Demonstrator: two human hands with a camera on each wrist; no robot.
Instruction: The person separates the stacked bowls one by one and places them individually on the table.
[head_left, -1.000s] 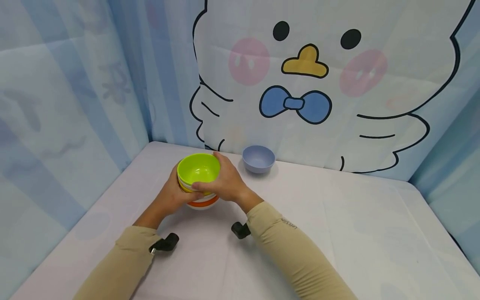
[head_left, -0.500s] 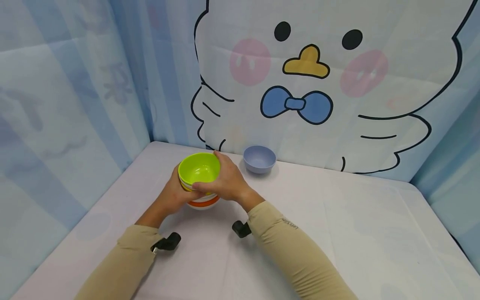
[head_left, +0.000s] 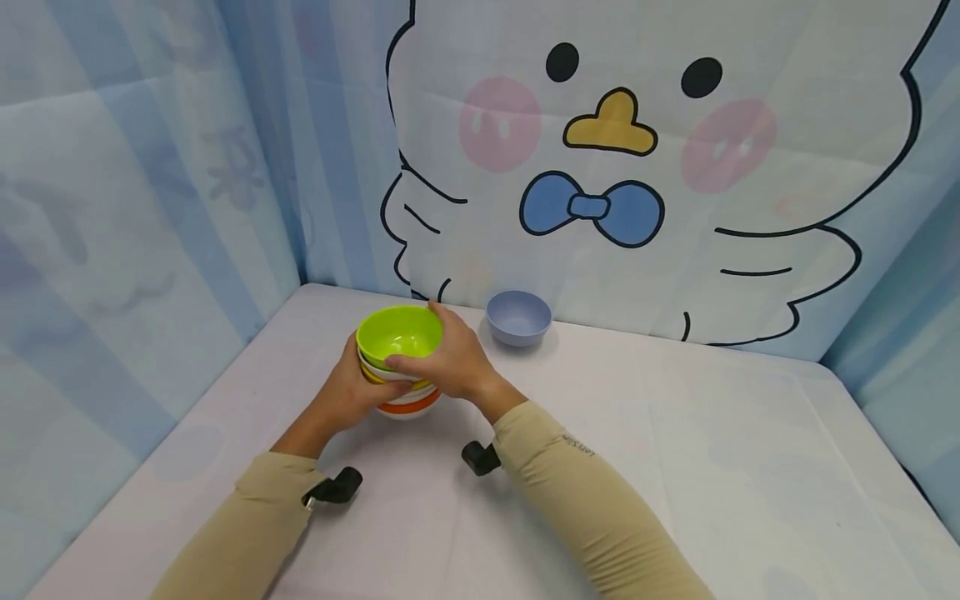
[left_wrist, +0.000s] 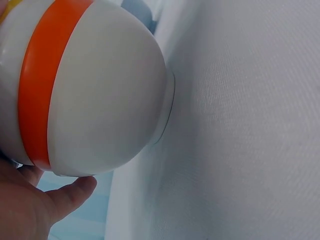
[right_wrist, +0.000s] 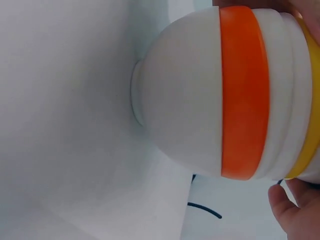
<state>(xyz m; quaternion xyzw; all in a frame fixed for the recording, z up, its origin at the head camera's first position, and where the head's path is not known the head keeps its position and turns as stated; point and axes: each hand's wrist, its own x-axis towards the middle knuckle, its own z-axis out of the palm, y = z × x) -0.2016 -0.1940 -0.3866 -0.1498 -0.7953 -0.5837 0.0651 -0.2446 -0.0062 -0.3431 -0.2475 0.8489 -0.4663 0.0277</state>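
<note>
A stack of nested bowls stands upright on the white table, a bright green bowl (head_left: 401, 332) on top. Below it show white and yellow bands, then an orange-banded white bowl (left_wrist: 107, 92) whose foot meets the cloth in the left wrist view. My left hand (head_left: 347, 393) grips the stack's left side, thumb across the front. My right hand (head_left: 463, 364) holds the green bowl at its right, thumb across its front and fingers at the far rim. In the right wrist view, the orange band (right_wrist: 244, 92) lies below the fingers.
A periwinkle blue bowl (head_left: 518, 318) stands alone near the table's back edge, right of the stack. Behind the table (head_left: 720, 450) hangs a curtain (head_left: 592, 275) with a cartoon face. Black wrist mounts (head_left: 335, 486) stick out from both sleeves.
Both hands stay on the stack. The right thumb has shifted up slightly, and a little more white shows below the green bowl. The blue bowl has not moved.
</note>
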